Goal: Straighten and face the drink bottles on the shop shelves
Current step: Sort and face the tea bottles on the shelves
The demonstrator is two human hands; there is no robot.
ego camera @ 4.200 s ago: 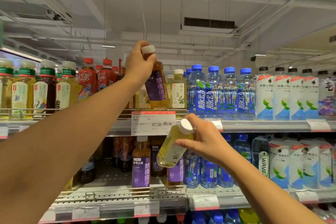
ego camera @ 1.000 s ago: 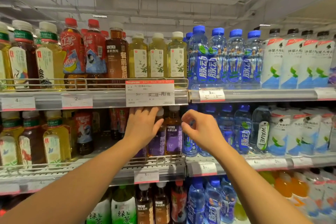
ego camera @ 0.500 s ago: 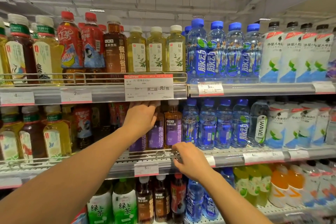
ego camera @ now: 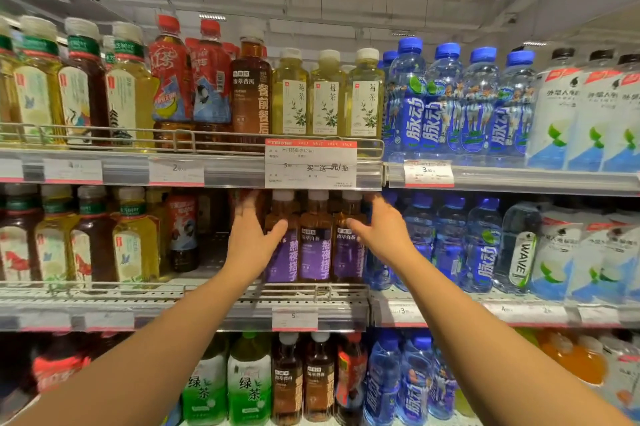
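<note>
Three amber tea bottles with purple labels stand upright in a row on the middle shelf, labels facing out. My left hand is open against the left side of the row, thumb touching the left bottle. My right hand is open against the right side, thumb on the right bottle. Both hands bracket the row without gripping. Above, on the upper shelf, three pale yellow tea bottles stand in line.
Blue water bottles and white-labelled bottles fill the right half of the shelves. Red and yellow tea bottles fill the left. A gap lies behind the wire rail left of the purple bottles. A sale tag hangs over their caps.
My right hand has risen from the shelf rail to the right side of the purple bottles. My left hand has shifted from their tops to the left flank, fingers spread.
</note>
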